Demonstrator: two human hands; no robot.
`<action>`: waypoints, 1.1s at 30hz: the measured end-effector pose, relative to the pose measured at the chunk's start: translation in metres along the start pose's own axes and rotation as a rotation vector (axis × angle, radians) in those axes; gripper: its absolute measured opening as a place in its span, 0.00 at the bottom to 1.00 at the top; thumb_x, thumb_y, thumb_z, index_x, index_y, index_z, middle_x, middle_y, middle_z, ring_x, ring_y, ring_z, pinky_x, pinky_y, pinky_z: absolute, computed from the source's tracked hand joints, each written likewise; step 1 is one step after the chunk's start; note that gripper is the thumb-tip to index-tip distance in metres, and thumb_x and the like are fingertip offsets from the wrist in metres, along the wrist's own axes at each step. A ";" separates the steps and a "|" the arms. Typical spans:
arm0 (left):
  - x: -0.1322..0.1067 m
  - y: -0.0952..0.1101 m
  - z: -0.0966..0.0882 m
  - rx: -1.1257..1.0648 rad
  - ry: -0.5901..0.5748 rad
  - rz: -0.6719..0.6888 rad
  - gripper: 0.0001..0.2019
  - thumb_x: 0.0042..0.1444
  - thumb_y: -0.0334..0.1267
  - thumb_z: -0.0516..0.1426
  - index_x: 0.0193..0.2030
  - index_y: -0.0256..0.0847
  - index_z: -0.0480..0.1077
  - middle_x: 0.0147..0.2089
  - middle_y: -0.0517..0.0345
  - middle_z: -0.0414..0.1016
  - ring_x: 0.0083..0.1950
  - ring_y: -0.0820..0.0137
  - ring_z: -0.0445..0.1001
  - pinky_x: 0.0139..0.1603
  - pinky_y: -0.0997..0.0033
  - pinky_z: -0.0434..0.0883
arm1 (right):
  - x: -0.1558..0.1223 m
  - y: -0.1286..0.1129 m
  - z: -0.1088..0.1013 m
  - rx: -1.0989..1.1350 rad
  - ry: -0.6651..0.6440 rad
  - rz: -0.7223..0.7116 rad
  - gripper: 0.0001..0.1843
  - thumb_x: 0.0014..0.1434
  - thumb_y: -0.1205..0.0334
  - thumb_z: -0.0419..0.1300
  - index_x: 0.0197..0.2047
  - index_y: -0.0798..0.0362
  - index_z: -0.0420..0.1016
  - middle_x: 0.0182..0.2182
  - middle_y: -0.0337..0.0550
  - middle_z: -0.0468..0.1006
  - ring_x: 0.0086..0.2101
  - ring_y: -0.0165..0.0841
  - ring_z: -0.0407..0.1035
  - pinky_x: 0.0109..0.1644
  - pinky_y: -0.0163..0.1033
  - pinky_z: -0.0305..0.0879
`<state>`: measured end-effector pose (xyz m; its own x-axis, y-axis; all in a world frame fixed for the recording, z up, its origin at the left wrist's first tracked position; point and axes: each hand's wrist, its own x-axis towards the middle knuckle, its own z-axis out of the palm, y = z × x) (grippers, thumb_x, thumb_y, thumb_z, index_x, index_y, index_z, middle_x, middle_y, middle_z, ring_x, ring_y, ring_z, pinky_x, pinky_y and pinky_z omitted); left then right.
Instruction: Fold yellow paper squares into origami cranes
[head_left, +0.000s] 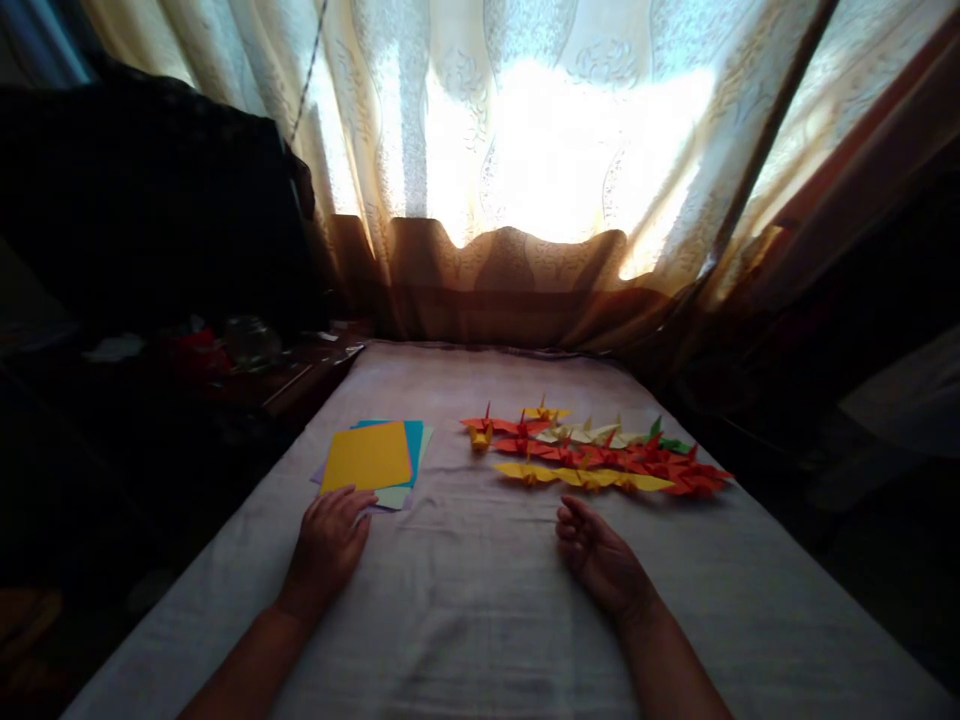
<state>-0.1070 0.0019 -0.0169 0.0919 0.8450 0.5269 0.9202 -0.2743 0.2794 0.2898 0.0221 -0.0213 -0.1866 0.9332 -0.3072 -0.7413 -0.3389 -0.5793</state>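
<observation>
My left hand (pixel 328 545) lies flat on the grey cloth (pixel 465 600), fingers stretched out, its tips touching the near edge of a small stack of coloured paper squares (pixel 373 460) with a yellow sheet on top and blue beneath. My right hand (pixel 596 558) rests on its side on the cloth, fingers loosely curled, with nothing visible in it. Just beyond it lie several folded paper cranes (pixel 600 455) in rows, red, yellow, orange, cream and one green.
The cloth-covered surface runs to a curtained window (pixel 555 150) with bright light behind. A dark low table (pixel 247 365) with a glass object and clutter stands at the left. Dark furniture borders the right side.
</observation>
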 end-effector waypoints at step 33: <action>0.014 -0.011 0.005 0.240 -0.221 -0.238 0.20 0.62 0.41 0.55 0.59 0.41 0.72 0.64 0.45 0.71 0.65 0.53 0.67 0.67 0.46 0.56 | -0.005 -0.002 0.004 -0.062 0.081 -0.028 0.15 0.50 0.71 0.69 0.42 0.50 0.79 0.32 0.38 0.81 0.29 0.26 0.74 0.31 0.28 0.74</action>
<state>-0.1142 0.0190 -0.0164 -0.0787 0.9574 0.2779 0.9860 0.0337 0.1631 0.2899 0.0189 -0.0160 -0.1121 0.9305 -0.3488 -0.7036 -0.3222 -0.6334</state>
